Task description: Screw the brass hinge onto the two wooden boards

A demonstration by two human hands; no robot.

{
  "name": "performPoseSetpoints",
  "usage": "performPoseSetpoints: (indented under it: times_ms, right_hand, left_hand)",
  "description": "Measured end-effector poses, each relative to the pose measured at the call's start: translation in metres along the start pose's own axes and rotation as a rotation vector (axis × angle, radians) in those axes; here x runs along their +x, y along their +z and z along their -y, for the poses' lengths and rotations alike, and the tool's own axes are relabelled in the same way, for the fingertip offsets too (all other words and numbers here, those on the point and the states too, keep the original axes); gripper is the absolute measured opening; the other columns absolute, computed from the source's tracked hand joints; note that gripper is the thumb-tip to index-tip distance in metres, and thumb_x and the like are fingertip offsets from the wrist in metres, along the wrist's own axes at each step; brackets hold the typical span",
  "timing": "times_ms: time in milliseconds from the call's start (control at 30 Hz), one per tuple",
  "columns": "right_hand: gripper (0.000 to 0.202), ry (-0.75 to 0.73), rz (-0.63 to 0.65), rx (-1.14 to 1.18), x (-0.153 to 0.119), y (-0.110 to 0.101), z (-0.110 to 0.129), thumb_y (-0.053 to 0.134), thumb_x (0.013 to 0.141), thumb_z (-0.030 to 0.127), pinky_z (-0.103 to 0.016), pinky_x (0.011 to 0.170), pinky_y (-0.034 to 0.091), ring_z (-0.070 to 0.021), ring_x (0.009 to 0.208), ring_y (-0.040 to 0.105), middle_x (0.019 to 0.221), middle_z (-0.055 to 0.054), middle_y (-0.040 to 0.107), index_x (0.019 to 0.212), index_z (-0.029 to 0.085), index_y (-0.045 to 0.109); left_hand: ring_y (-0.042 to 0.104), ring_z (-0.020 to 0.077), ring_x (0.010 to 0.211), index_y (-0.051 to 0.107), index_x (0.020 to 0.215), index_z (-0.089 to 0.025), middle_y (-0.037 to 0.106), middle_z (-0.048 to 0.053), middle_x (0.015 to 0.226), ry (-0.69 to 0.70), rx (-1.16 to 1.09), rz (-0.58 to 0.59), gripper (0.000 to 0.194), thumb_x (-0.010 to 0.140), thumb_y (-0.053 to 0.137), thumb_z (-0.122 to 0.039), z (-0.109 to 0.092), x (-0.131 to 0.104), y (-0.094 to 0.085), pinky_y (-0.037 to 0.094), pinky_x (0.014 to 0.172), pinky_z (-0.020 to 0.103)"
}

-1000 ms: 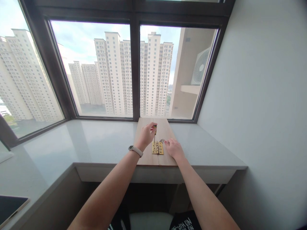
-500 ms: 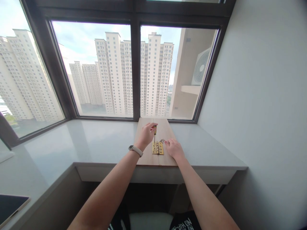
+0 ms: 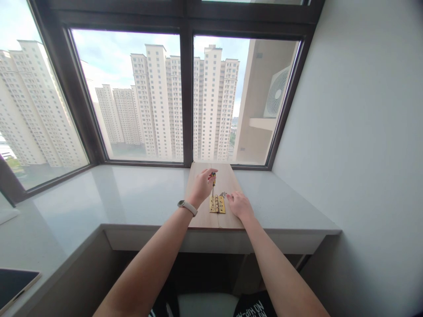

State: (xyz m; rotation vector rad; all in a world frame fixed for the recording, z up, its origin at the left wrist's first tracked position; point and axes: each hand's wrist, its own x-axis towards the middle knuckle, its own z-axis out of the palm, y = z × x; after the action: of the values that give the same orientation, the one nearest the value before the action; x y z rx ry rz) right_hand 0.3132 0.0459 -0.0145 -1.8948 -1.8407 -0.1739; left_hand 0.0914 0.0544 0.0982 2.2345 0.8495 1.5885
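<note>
My left hand [image 3: 202, 186], with a watch [image 3: 187, 206] on its wrist, is closed round the yellow-and-black handle of a screwdriver [image 3: 213, 178]. The screwdriver stands upright, its tip at the upper left part of a brass hinge [image 3: 217, 204]. The hinge lies spread flat across the seam between two light wooden boards [image 3: 201, 221]. Just beyond it rests a small heap of screws [image 3: 222, 194]. My right hand [image 3: 240, 205] lies on the right board beside the hinge, fingers stretched toward the screws and holding nothing that I can see.
The boards lie on a white windowsill counter [image 3: 148, 193] that runs up to the dark window frame [image 3: 187, 110]. A plain wall [image 3: 357, 132] rises on the right. At the lower left edge a dark-screened tablet-like device [image 3: 18, 286] lies on the counter.
The screwdriver handle appears slightly turned within my left hand's fingers. Both hands, the hinge and the boards keep nearly the same place.
</note>
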Motion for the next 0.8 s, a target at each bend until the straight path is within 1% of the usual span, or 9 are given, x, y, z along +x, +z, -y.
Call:
performPoseSetpoints:
  times_ms: [67, 133, 233, 300, 433, 600, 667, 800]
  right_hand:
    - [0.050, 0.001, 0.001, -0.001, -0.0002, -0.0008, 0.0006, 0.032, 0.104, 0.053, -0.034, 0.100, 0.037, -0.0252, 0.118, 0.055, 0.125, -0.013, 0.065, 0.109, 0.020, 0.069]
    - [0.050, 0.001, 0.003, -0.003, -0.0004, -0.0021, 0.0015, 0.032, 0.104, 0.053, -0.033, 0.099, 0.037, -0.0248, 0.117, 0.056, 0.123, -0.013, 0.066, 0.109, 0.020, 0.069]
    - [0.049, 0.006, 0.005, -0.003, -0.0008, -0.0047, 0.0034, 0.032, 0.105, 0.052, -0.033, 0.100, 0.037, -0.0244, 0.119, 0.055, 0.124, -0.012, 0.066, 0.111, 0.020, 0.069]
    - [0.049, 0.013, 0.010, -0.005, -0.0011, -0.0065, 0.0048, 0.032, 0.105, 0.051, -0.032, 0.101, 0.037, -0.0244, 0.120, 0.055, 0.126, -0.013, 0.066, 0.114, 0.019, 0.068]
    - [0.047, 0.026, 0.018, -0.021, -0.0015, -0.0086, 0.0066, 0.035, 0.104, 0.050, -0.032, 0.102, 0.036, -0.0246, 0.118, 0.056, 0.123, -0.013, 0.067, 0.116, 0.019, 0.069]
    - [0.047, 0.018, 0.020, -0.026, -0.0014, -0.0072, 0.0054, 0.035, 0.104, 0.049, -0.033, 0.102, 0.036, -0.0245, 0.118, 0.055, 0.124, -0.013, 0.066, 0.118, 0.019, 0.068]
    - [0.048, 0.015, 0.014, -0.026, -0.0013, -0.0063, 0.0046, 0.035, 0.104, 0.050, -0.033, 0.102, 0.035, -0.0247, 0.119, 0.055, 0.124, -0.013, 0.066, 0.119, 0.019, 0.068]
    - [0.048, 0.005, 0.007, -0.023, -0.0010, -0.0055, 0.0039, 0.034, 0.105, 0.050, -0.033, 0.100, 0.037, -0.0242, 0.117, 0.056, 0.122, -0.012, 0.067, 0.117, 0.018, 0.068]
  left_hand:
    - [0.068, 0.0177, 0.094, 0.068, 0.119, -0.024, 0.070, 0.006, 0.108, -0.001, -0.007, 0.006, 0.028, 0.096, 0.054, -0.015, -0.0015, -0.0005, -0.0007, 0.061, 0.085, 0.033]
    - [0.068, 0.0176, 0.095, 0.069, 0.117, -0.025, 0.070, 0.006, 0.109, 0.004, -0.011, 0.004, 0.025, 0.097, 0.055, -0.020, -0.0032, -0.0016, -0.0011, 0.060, 0.085, 0.033]
    - [0.068, 0.0182, 0.092, 0.072, 0.110, -0.025, 0.070, 0.006, 0.105, -0.001, 0.021, -0.015, 0.018, 0.094, 0.064, -0.029, -0.0050, -0.0028, -0.0015, 0.060, 0.082, 0.032]
    - [0.068, 0.0181, 0.087, 0.073, 0.104, -0.023, 0.069, 0.006, 0.100, -0.013, 0.038, -0.029, 0.016, 0.091, 0.067, -0.031, -0.0047, -0.0026, -0.0013, 0.060, 0.079, 0.032]
    - [0.067, 0.0169, 0.081, 0.073, 0.101, -0.022, 0.068, 0.006, 0.093, -0.020, 0.040, -0.037, 0.013, 0.092, 0.065, -0.027, -0.0015, 0.0000, 0.0001, 0.060, 0.077, 0.033]
    - [0.069, 0.0178, 0.086, 0.071, 0.111, -0.023, 0.072, 0.006, 0.098, -0.017, 0.023, -0.020, 0.021, 0.095, 0.059, -0.020, 0.0012, 0.0011, 0.0013, 0.060, 0.081, 0.034]
    - [0.069, 0.0180, 0.088, 0.071, 0.112, -0.023, 0.072, 0.007, 0.101, -0.016, 0.009, -0.022, 0.021, 0.096, 0.058, -0.022, 0.0012, 0.0001, 0.0011, 0.060, 0.082, 0.034]
    - [0.069, 0.0177, 0.087, 0.073, 0.106, -0.023, 0.070, 0.006, 0.102, -0.018, 0.020, -0.034, 0.017, 0.091, 0.068, -0.028, 0.0006, -0.0017, 0.0009, 0.060, 0.080, 0.033]
